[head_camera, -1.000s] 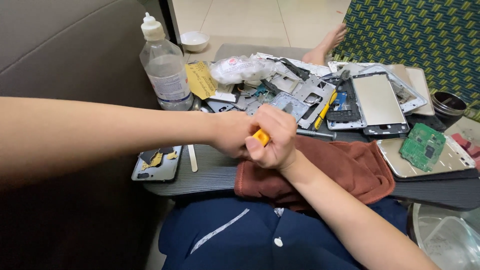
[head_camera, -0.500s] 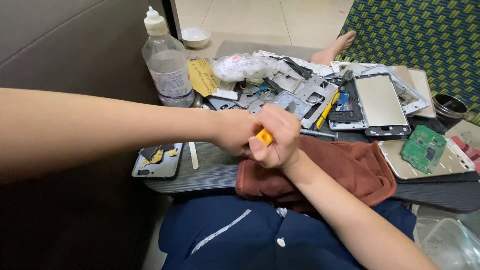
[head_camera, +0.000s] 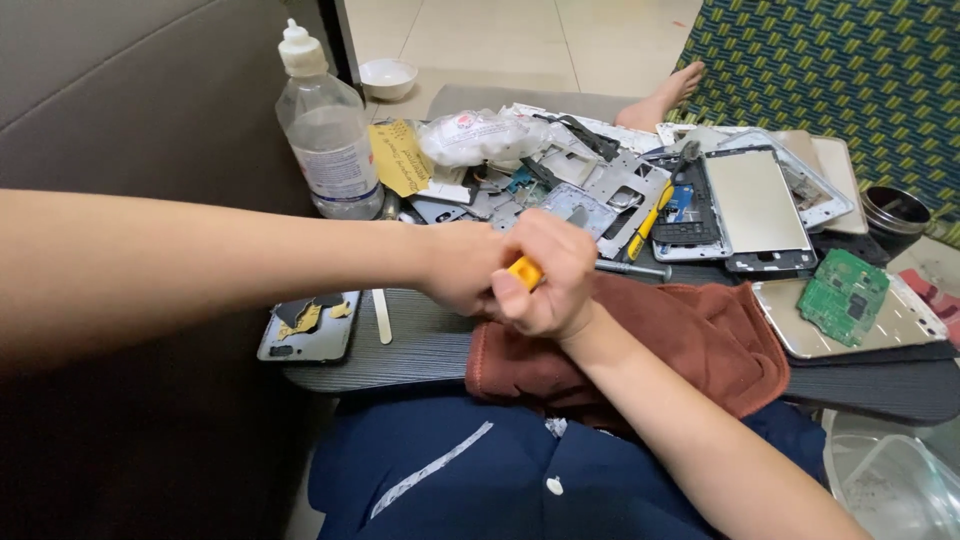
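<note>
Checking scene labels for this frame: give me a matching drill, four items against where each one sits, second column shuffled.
Column one:
1. clear plastic bottle
2. green circuit board
3. yellow-handled tool
4. reddish-brown cloth

Column two:
A. gripped in the right hand, beside the left hand
B. standing upright at the far left of the dark tray
C. lying on a metal phone back at the right
D. draped over the near edge of the tray, under the right wrist

Pairs: 1-B, 2-C, 3-A, 4-D
</note>
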